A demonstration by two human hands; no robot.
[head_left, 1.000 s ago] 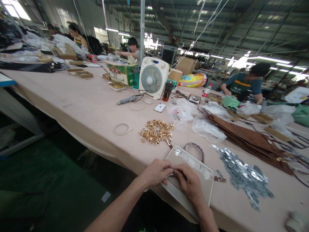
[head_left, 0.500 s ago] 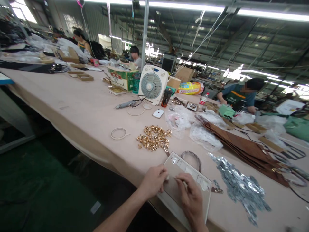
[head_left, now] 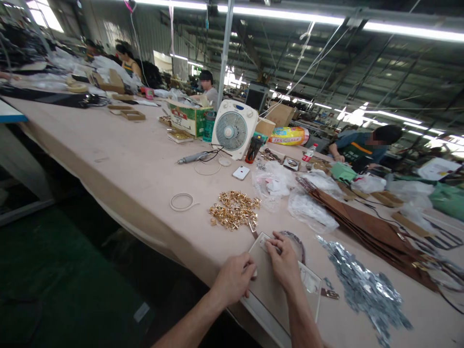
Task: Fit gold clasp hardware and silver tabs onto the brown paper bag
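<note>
A flat beige bag piece (head_left: 264, 295) lies at the table's front edge, with a dark wrapped handle (head_left: 301, 246) along its far side and a brown strap with a metal end (head_left: 329, 293) at its right corner. Over its left edge, my left hand (head_left: 234, 279) is closed, and a small whitish bit shows at the fingertips, too small to name. My right hand (head_left: 284, 258) reaches across the piece, fingers bent and drawn together at its far left corner; whatever they pinch is hidden. Beyond lies a heap of gold metal fittings (head_left: 234, 210).
Flat silver metal plates (head_left: 366, 285) are heaped at right, near stacked brown leather pieces (head_left: 362, 227). Farther back are a tape ring (head_left: 181, 202), a phone (head_left: 241, 173), a corded hand tool (head_left: 192, 158), a fan (head_left: 234, 128) and plastic bags (head_left: 311, 210). A co-worker (head_left: 366, 145) bends over the table.
My right hand has moved from the middle of the bag piece to its far left corner. My left hand stays closed by the left edge. The view has shifted slightly.
</note>
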